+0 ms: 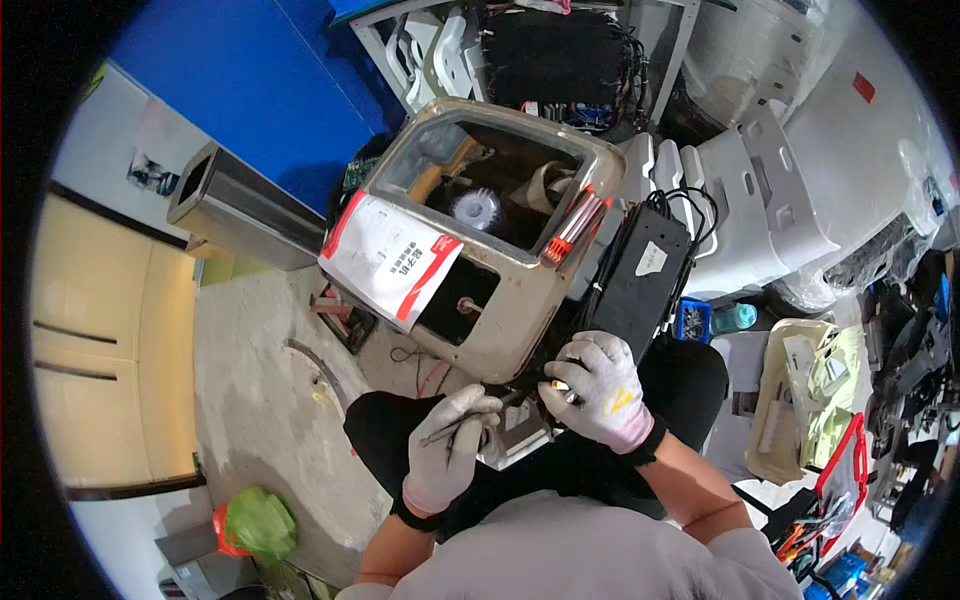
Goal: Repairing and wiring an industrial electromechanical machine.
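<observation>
Both of my hands wear white gloves and are close together above my lap. My left hand (447, 450) is closed round a thin dark metal tool (440, 434) that looks like tweezers. In the fingers of my right hand (600, 390) is a small piece with a white and orange end (559, 385); its kind I cannot make out. Between and below the hands sits a small grey-white box (522, 432), partly hidden. Just beyond stands a beige machine (590, 150) with a clear window. A white and red booklet (385, 250) and a bundle of orange-red sticks (575, 228) lie on its top.
A black box with coiled cables (640, 265) is right of the machine. White plastic panels (755, 190) stand farther right. A blue tray of small parts (692, 320), a teal bottle (735, 318) and a cream bin (775, 430) are at the right. A green bag (260, 525) lies at lower left.
</observation>
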`<action>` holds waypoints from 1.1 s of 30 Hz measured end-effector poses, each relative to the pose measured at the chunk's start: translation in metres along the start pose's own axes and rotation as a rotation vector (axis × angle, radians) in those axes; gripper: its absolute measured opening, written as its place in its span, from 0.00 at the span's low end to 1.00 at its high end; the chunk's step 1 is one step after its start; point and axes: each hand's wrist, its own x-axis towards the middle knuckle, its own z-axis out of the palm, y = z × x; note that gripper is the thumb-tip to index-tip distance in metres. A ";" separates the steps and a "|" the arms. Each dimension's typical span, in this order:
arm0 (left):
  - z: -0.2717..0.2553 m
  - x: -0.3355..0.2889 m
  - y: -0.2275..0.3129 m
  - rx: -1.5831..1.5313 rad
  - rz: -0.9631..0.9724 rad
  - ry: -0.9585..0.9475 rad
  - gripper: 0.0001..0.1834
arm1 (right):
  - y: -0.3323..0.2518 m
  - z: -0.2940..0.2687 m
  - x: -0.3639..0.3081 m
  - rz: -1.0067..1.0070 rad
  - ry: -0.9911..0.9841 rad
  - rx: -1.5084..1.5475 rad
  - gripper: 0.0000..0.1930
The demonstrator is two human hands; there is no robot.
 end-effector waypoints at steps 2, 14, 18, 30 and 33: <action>0.004 0.001 0.000 -0.002 0.059 0.003 0.17 | 0.001 0.001 -0.001 -0.003 -0.009 0.023 0.11; -0.001 -0.015 -0.013 -0.019 -0.031 -0.045 0.11 | 0.006 0.002 -0.011 0.047 0.056 0.084 0.04; 0.003 -0.022 -0.023 0.006 -0.171 -0.136 0.08 | 0.007 0.003 -0.013 0.047 0.059 0.032 0.04; 0.017 -0.017 -0.048 0.295 0.146 -0.211 0.11 | 0.010 0.006 -0.013 0.026 0.059 0.023 0.03; 0.020 -0.011 -0.050 0.346 0.071 -0.201 0.10 | 0.010 0.005 -0.012 0.028 0.056 0.030 0.04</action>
